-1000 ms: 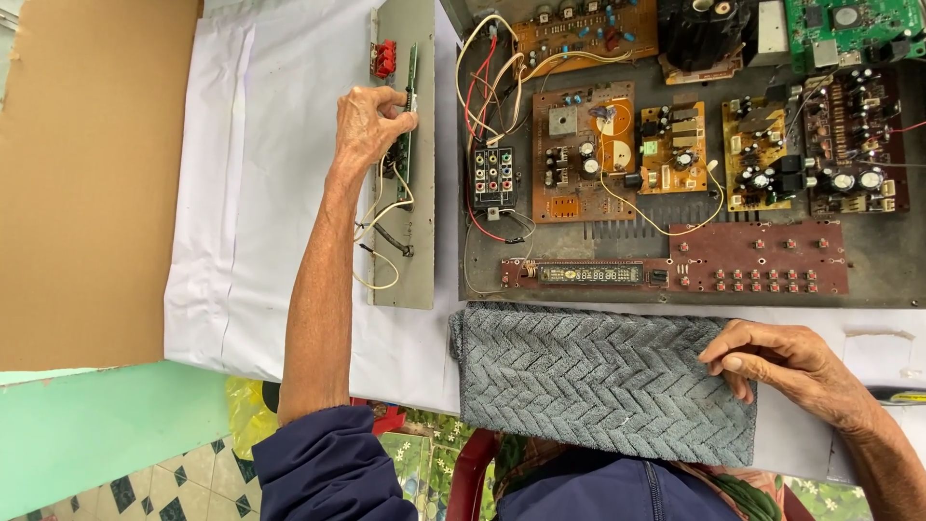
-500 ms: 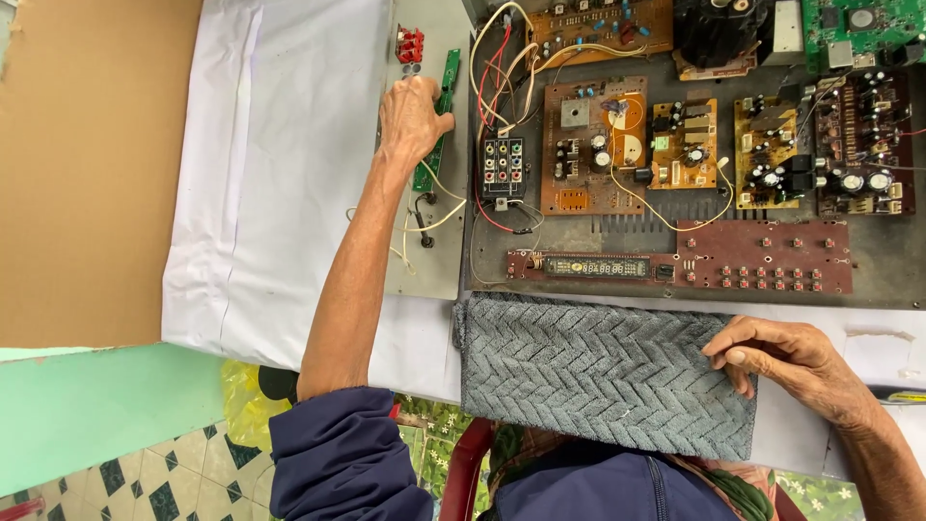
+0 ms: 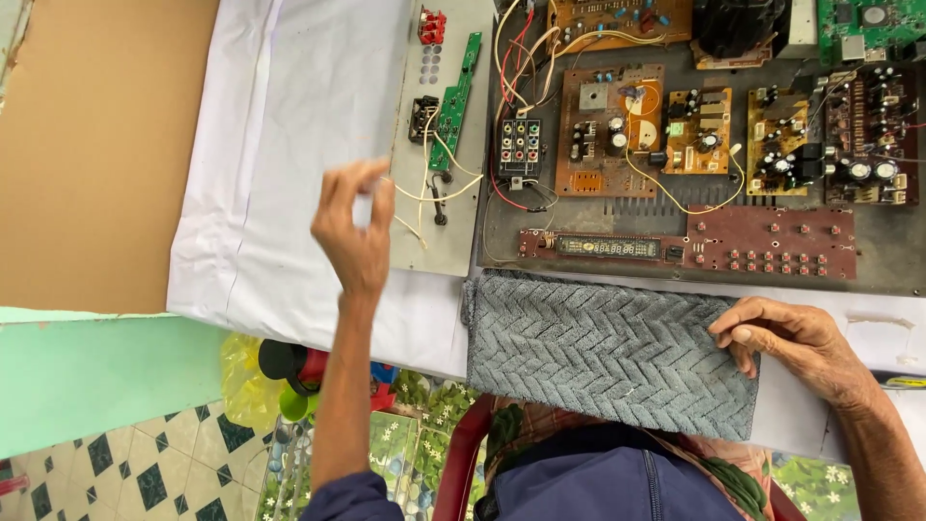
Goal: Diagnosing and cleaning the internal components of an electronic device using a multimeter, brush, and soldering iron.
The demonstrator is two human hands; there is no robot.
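left hand (image 3: 355, 232): raised above white cloth (image 3: 289, 145), fingers loosely curled, thumb and fingertips close, can't tell if pinching anything
right hand (image 3: 791, 342): flat, fingers together, pressing grey towel (image 3: 603, 352)
grey panel (image 3: 439, 174): just right of left hand, green strip board (image 3: 455, 101) on it
open chassis (image 3: 694, 145): beyond right hand

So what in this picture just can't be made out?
- Left hand, head view: motion-blurred, so whether its fingertips pinch anything is unclear.
- Green circuit board, top right: cut off by the frame edge.
- Long brown display strip: its characters are too small.
- Grey herringbone cloth: its right end is hidden under the right hand.
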